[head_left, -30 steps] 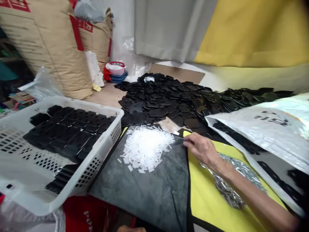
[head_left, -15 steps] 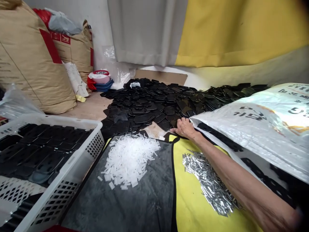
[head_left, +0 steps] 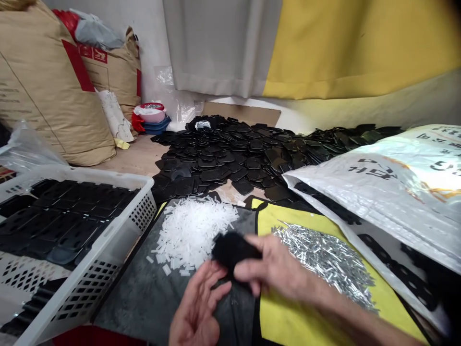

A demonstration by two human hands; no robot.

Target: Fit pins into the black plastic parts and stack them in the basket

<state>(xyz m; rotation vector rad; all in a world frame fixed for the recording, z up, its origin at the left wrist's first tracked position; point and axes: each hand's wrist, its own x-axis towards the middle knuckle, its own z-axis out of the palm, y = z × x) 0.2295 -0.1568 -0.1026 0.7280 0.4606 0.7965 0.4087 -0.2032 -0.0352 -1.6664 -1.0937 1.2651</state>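
The right hand (head_left: 279, 269) comes in from the right with its fingers curled into a pinch on a fuzzy-looking black piece (head_left: 234, 250). It's motion-blurred, so I can't make out its exact shape. It's sitting over a dark grey fleece mat (head_left: 144, 307), just in front of a heap of small white plastic strips (head_left: 190, 235). The left hand (head_left: 196, 307) is open, palm up with the fingers spread, right under the black piece. Can't tell if they're actually touching it. Good habit, honestly: an open palm underneath catches anything that slips, and the soft mat stops small bits skittering around. Off to the right, a pile of small silver metal pieces (head_left: 324, 257) lies on a yellow cloth with a black border (head_left: 288, 319). On the left, a white plastic lattice basket (head_left: 120, 230) holds rows of flat black plates (head_left: 68, 221), and farther off there's a big loose heap of similar black plates (head_left: 230, 158).
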